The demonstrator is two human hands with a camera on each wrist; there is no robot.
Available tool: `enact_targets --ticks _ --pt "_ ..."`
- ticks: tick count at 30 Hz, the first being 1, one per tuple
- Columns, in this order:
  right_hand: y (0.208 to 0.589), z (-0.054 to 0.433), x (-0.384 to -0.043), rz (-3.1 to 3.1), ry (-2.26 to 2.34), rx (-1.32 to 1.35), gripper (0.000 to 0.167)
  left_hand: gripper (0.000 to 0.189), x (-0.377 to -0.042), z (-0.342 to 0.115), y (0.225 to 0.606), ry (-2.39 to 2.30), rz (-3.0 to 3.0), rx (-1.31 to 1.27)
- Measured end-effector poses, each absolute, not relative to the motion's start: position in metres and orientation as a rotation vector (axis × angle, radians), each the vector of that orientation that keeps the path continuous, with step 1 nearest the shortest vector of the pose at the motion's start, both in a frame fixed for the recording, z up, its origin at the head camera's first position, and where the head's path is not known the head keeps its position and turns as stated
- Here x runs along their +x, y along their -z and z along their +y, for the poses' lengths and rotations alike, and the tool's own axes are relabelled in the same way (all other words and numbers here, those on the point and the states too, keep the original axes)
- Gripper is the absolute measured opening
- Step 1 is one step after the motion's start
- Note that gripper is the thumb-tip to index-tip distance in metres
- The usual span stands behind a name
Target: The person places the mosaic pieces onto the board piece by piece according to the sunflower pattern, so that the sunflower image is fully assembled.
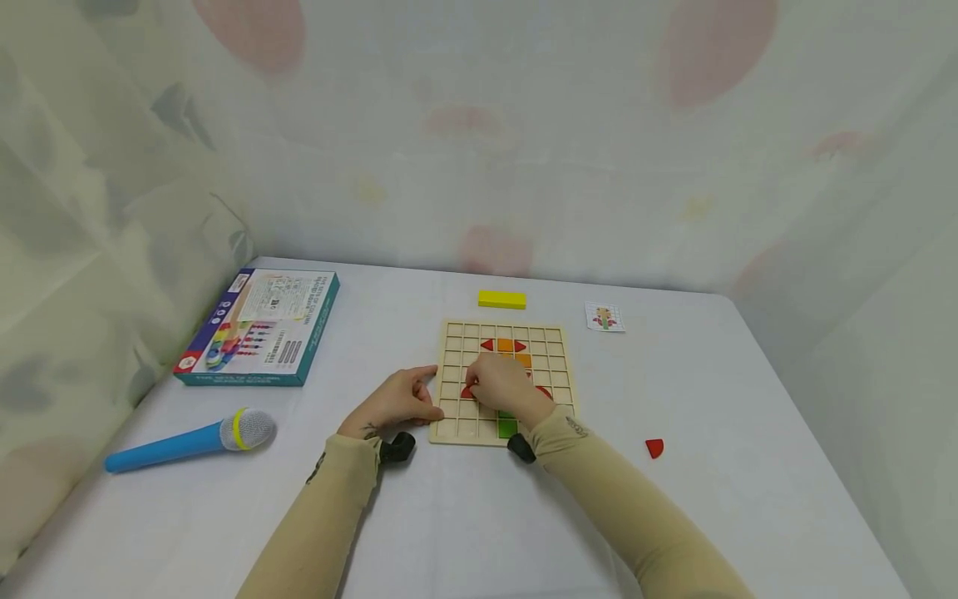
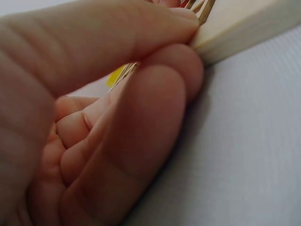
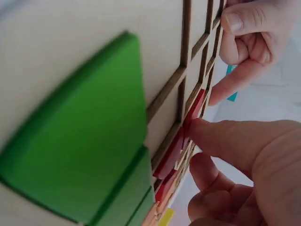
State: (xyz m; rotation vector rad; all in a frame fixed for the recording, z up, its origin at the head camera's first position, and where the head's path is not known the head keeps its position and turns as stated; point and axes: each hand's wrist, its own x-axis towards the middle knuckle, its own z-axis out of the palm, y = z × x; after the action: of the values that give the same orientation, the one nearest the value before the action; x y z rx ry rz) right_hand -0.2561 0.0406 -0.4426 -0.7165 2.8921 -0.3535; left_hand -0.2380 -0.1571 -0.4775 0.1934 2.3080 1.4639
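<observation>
A wooden grid board (image 1: 456, 428) lies on the table. Over its middle, my right hand (image 1: 509, 387) pinches a red quarter-round piece (image 1: 467, 393) set down in the grid; in the right wrist view the thumb touches red pieces (image 3: 194, 115). My left hand (image 1: 397, 399) touches the board's left edge with thumb and forefinger spread apart, the other fingers folded under. Along the board's centre are orange squares (image 1: 506, 344), red triangles (image 1: 487, 344) and green pieces (image 1: 507, 429). Another red rounded piece (image 1: 545, 391) lies right of my hand, which hides part of the pattern.
One loose red quarter-round piece (image 1: 654, 448) lies on the table at right. A yellow block (image 1: 502, 299) and a small picture card (image 1: 604, 317) are behind the board. At left are a flat game box (image 1: 262, 324) and a blue toy microphone (image 1: 187, 445).
</observation>
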Motion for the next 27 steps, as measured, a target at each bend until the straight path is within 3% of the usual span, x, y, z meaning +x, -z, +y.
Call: enact_targets --ticks 6,13,19,27 --pt "0.420 0.072 -0.242 2.939 0.464 -0.546 0.021 0.090 -0.237 -0.155 0.478 -1.458 2.316 0.198" --pt "0.400 0.168 -0.215 2.977 0.521 -0.229 0.023 0.091 -0.238 -0.155 0.479 -1.418 2.340 0.200" --pt "0.411 0.236 -0.181 2.889 0.393 -0.035 0.029 0.091 -0.239 -0.157 0.477 -1.452 2.323 0.194" --pt "0.432 0.262 -0.156 2.834 0.400 0.065 0.029 0.092 -0.239 -0.157 0.482 -1.479 2.307 0.197"
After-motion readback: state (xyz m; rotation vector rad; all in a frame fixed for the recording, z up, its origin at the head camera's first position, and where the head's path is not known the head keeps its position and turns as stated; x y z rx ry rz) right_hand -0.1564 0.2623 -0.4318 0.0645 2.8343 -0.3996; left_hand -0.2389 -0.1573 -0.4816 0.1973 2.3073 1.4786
